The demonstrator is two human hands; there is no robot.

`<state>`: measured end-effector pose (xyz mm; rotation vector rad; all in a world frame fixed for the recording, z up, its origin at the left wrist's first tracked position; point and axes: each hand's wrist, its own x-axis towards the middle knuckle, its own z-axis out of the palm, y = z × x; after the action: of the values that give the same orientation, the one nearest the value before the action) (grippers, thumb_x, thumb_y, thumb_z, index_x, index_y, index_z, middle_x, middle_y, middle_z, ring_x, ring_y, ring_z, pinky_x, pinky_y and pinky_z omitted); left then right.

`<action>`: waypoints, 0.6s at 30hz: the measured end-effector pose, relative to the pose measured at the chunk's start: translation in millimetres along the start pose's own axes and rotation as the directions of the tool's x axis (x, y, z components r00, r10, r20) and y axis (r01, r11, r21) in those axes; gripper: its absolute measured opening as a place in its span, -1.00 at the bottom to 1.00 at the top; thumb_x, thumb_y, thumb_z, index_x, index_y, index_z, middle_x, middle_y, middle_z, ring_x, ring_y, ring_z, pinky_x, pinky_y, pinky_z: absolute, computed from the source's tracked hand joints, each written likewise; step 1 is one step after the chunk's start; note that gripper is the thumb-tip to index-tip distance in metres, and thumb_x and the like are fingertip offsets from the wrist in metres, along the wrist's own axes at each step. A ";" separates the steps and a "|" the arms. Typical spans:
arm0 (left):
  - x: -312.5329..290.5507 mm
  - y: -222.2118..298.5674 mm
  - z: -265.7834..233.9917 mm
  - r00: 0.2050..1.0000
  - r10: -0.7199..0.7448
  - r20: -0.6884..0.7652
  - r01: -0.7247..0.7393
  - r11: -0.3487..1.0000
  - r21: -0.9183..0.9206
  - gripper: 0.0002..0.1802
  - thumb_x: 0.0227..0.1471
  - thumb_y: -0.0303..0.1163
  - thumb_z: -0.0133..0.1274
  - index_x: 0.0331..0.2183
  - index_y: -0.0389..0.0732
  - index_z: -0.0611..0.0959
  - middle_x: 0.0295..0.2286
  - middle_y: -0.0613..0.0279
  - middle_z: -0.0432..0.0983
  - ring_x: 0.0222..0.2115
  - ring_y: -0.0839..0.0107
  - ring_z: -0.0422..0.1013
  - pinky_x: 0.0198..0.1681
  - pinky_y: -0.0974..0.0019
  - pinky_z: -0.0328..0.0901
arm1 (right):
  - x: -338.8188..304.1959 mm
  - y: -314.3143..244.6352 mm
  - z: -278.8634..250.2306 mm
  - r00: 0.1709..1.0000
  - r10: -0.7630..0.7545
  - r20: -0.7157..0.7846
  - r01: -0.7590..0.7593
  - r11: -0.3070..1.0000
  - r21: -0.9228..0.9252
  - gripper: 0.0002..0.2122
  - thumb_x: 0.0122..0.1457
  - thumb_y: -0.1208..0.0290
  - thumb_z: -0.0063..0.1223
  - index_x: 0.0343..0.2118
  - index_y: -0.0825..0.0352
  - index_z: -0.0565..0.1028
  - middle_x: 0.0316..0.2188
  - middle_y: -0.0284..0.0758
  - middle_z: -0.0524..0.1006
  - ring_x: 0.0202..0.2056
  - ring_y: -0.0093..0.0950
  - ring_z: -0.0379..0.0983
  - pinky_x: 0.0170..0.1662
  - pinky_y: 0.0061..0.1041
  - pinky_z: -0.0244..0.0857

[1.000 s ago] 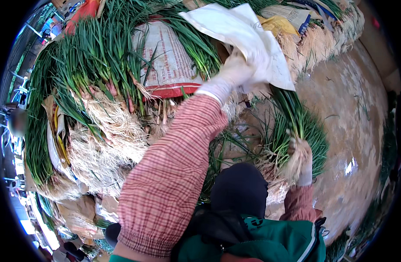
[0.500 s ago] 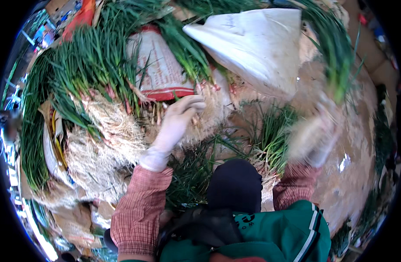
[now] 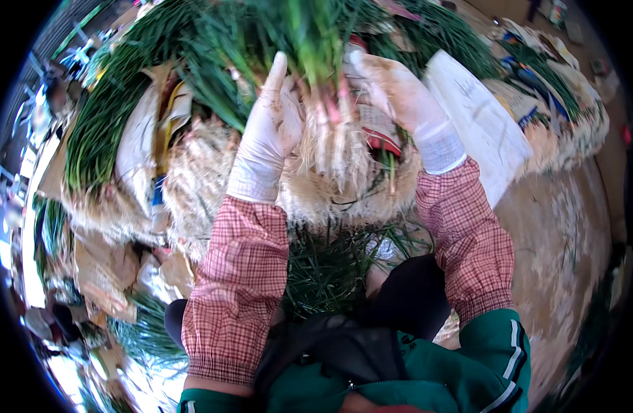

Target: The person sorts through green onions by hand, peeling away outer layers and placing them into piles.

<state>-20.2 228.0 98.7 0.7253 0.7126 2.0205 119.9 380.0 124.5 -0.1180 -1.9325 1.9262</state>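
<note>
A bunch of spring onions (image 3: pixel 327 113), with green tops away from me and pale roots hanging toward me, is held up between my hands. My left hand (image 3: pixel 272 120), in a whitish glove, presses its left side with one digit pointing up; its other fingers are partly hidden. On the other side, my right hand (image 3: pixel 402 93) closes against the stems in a soiled white glove, its fingertips partly behind the bunch. Below the hands, a pile of more rooted spring onions (image 3: pixel 309 199) lies on the surface. The green tops are blurred.
A white sheet (image 3: pixel 475 124) lies right of my right hand. More spring onions (image 3: pixel 110 131) are heaped at left, beside a yellow-and-white sack (image 3: pixel 177 110). Loose green leaves (image 3: pixel 330 265) lie in front of me. At far right is another onion pile (image 3: pixel 571 138).
My right hand has swung in from the right with the bunch, and my left hand has moved up to meet it. The view has shifted; the small bunch beside my right forearm no longer shows.
</note>
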 end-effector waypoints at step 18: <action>-16.2 61.6 -85.2 0.969 -0.021 -0.245 0.136 0.876 0.463 -0.85 0.02 -0.64 -0.15 -0.42 -0.47 0.54 -0.39 -0.05 0.51 -0.51 0.37 0.43 -0.40 0.42 0.39 | -81.1 76.7 -105.5 0.917 0.097 -0.387 -0.067 0.994 0.090 -0.68 0.25 0.37 -0.18 0.00 0.41 0.41 -0.12 -0.22 0.53 -0.12 -0.47 0.48 -0.06 -0.53 0.32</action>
<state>-105.6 166.7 81.6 0.7224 1.3927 1.8850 212.8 454.7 27.7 -0.5301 -1.6091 1.8532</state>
